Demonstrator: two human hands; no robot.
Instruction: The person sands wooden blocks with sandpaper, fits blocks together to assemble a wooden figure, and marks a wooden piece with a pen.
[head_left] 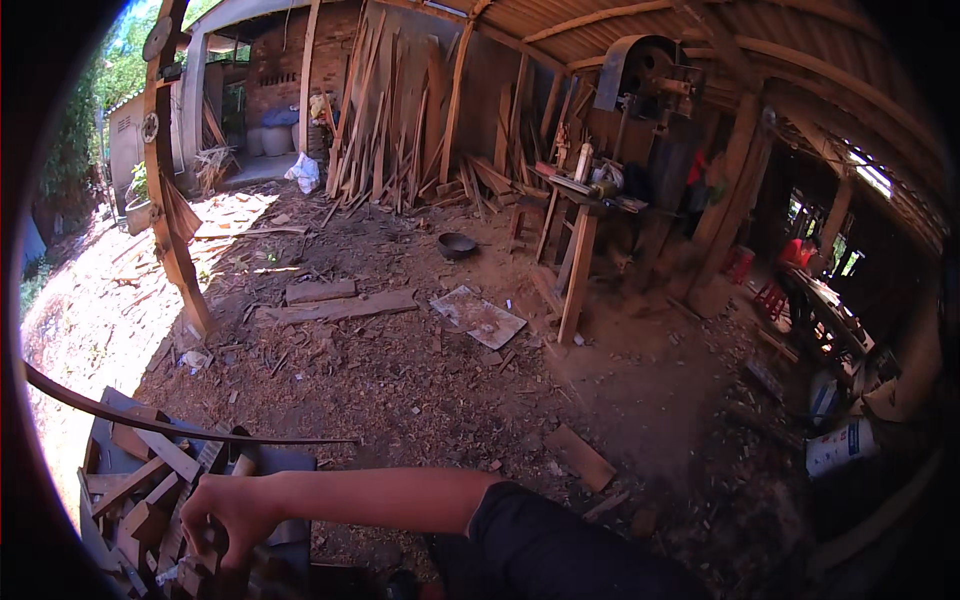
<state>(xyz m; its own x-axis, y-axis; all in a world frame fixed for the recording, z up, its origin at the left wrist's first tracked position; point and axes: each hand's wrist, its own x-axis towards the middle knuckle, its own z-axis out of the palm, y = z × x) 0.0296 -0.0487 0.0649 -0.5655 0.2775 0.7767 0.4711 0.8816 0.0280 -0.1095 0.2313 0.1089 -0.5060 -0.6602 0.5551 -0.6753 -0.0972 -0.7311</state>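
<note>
My right arm, in a dark sleeve, reaches across to the lower left. My right hand (225, 515) is bent down over a pile of wood offcuts (150, 520), its fingers curled together. What they grip, if anything, is hidden beneath the hand. The offcuts, short blocks and slats, lie heaped on a dark blue-grey surface (105, 430). Just beyond the pile, a long thin dark strip (190, 430) runs from the left rim toward the middle. My left hand does not show.
A slanting wooden post (168, 200) stands at left. Planks (335, 305), a stained flat sheet (478, 316) and a dark bowl (457, 246) lie on the chip-strewn ground. Behind are a workbench (580, 210) and a wheeled machine (650, 75). A person in red (797, 254) sits at right.
</note>
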